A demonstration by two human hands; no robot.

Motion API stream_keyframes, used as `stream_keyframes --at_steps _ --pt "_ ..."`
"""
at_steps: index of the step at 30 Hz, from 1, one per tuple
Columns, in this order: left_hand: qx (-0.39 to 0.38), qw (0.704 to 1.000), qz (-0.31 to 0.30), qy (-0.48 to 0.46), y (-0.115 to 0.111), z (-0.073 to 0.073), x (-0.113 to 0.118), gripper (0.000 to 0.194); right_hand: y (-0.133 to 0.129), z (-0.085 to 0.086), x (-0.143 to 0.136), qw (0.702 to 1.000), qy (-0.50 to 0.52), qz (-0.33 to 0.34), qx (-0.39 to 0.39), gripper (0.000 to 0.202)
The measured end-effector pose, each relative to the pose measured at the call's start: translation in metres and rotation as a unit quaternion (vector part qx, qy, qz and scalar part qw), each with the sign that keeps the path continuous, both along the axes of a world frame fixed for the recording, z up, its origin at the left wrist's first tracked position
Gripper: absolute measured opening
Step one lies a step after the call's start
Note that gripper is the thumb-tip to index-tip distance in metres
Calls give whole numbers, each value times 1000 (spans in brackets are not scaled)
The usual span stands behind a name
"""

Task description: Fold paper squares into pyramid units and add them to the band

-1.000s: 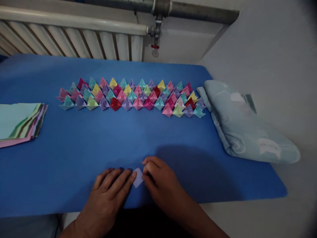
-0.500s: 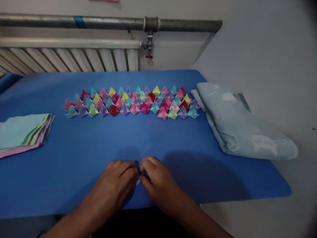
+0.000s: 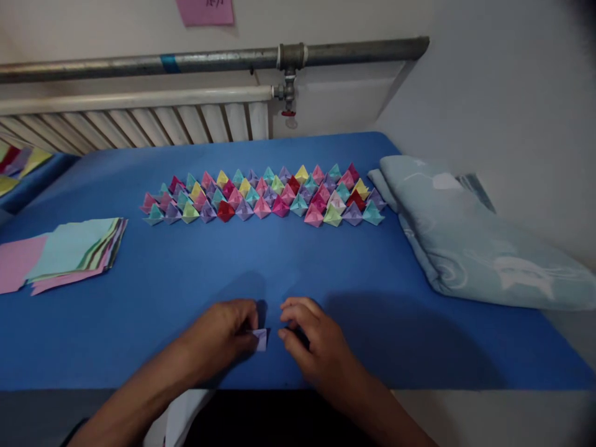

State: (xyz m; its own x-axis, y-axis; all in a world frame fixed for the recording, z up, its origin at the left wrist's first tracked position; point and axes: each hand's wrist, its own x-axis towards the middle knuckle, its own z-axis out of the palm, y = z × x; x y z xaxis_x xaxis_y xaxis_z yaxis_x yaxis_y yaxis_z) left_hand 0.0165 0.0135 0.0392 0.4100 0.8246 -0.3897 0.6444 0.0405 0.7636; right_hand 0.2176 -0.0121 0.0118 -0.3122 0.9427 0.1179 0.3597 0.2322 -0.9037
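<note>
Between the thumb and fingers of my left hand (image 3: 228, 329) is a small folded piece of lilac paper (image 3: 261, 339), just above the blue tabletop (image 3: 195, 261) near its front edge. Part of the paper is hidden behind the fingers. My right hand (image 3: 316, 338) is a little to the right, its thumb and fingers curved and apart, holding nothing. Farther back, several folded paper boats (image 3: 262, 208) in pink, teal, lilac, yellow, green and red stand in close rows across the table.
A stack of coloured paper sheets (image 3: 84, 245) lies at the left, with a pink sheet (image 3: 18, 264) beside it. A folded grey-green cloth (image 3: 465, 242) covers the right side. Behind the table are a radiator (image 3: 186, 127) and a metal pipe (image 3: 223, 60).
My right hand has moved away from the paper and opened. My left hand keeps the paper, which now shows more. The view has shifted, bringing more of the left side into sight.
</note>
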Motion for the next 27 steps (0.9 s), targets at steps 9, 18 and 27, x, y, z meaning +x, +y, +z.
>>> stream_keyframes --at_steps 9,18,27 --pt "-115 885 321 -318 -13 -12 1 32 1 15 -11 966 154 -51 -199 15" --pt "-9 939 211 -270 -25 -19 2 20 -2 14 -19 998 7 -20 -60 14" --pt "472 881 -37 10 -26 -20 5 17 1 5 -7 938 -203 14 279 24"
